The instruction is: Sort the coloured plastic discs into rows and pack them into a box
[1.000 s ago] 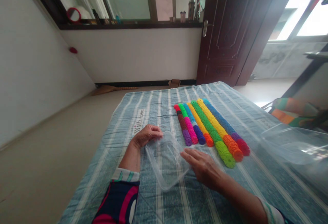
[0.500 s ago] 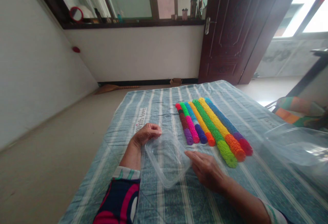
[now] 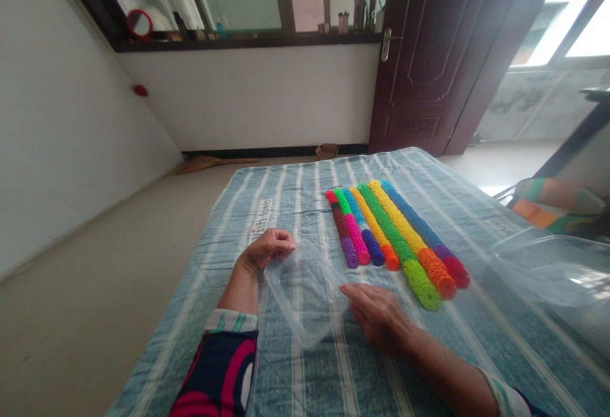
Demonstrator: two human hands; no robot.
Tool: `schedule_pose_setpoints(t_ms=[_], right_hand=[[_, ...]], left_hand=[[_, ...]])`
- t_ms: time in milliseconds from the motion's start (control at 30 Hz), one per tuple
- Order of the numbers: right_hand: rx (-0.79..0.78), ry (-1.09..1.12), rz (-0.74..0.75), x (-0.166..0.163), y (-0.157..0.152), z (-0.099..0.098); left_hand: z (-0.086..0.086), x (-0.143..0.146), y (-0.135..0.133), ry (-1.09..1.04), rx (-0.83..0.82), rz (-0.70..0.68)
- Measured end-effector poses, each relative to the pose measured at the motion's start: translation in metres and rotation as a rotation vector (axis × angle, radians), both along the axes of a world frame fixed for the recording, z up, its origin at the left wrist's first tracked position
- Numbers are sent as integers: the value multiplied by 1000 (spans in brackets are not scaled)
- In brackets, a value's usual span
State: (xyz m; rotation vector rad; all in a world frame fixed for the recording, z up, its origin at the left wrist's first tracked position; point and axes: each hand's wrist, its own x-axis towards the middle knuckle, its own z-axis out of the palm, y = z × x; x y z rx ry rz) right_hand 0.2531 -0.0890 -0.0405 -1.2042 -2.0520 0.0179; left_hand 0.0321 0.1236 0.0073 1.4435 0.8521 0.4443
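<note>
A clear plastic lid [image 3: 307, 296], rectangular with rounded corners, is held between my two hands over the striped cloth. My left hand [image 3: 269, 248] pinches its far left corner between thumb and fingers. At the opposite side, my right hand [image 3: 379, 318] grips the right corner with the fingertips. Just beyond the right hand lie rows of colourful notched plastic discs [image 3: 400, 239], lined up side by side as several long rolls. Each roll changes colour along its length, among them green, yellow, orange, blue, pink and purple.
A clear plastic tub [image 3: 553, 264] stands at the right of the cloth-covered surface [image 3: 229, 226]. A dark red door [image 3: 429, 54] and a windowsill [image 3: 257, 41] with small items are behind. Orange and green patterned fabric [image 3: 548, 204] sits past the right edge.
Both hands have shifted slightly to the left together with the clear lid. Their grip on it looks the same, and the disc rolls have stayed put.
</note>
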Motion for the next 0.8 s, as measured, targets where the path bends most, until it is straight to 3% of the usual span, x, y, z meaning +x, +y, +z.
schedule_pose_setpoints(t_ms=[433, 800], right_hand=[[39, -16, 22, 0, 2, -2], [22, -4, 18, 0, 2, -3]], left_hand=[[-7, -3, 5, 0, 15, -39], [-3, -1, 1, -17, -7, -15]])
